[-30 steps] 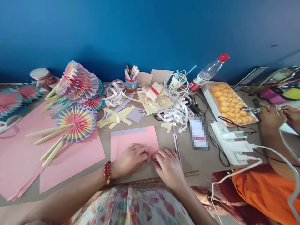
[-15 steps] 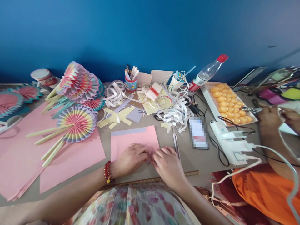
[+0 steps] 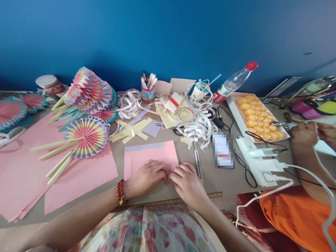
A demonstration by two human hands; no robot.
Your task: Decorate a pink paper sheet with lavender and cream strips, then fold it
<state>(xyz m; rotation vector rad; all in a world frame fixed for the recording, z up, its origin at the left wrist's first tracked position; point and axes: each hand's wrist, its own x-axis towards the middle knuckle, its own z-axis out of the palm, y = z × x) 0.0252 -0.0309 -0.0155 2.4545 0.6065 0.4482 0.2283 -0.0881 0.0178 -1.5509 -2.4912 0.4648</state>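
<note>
A pink paper sheet (image 3: 152, 155) lies flat at the table's near edge, with a grey sheet showing along its far side. My left hand (image 3: 145, 178), a red bead bracelet on its wrist, rests on the sheet's near edge with fingers curled and pinching the paper. My right hand (image 3: 187, 182) meets it fingertip to fingertip and pinches the same edge. The fold under the fingers is hidden. A pen (image 3: 197, 163) lies just right of my right hand.
Folded rainbow paper fans (image 3: 85, 134) and large pink sheets (image 3: 23, 175) fill the left. White paper strips (image 3: 195, 127), a pen cup (image 3: 147, 92), a bottle (image 3: 233, 82), a phone (image 3: 223, 149), a power strip (image 3: 258, 164) and a tray of orange pieces (image 3: 253, 117) lie right. Another person's hands (image 3: 306, 134) work at far right.
My right hand has slid slightly left toward my left hand along the paper's edge. The other person's hands at right shifted a little.
</note>
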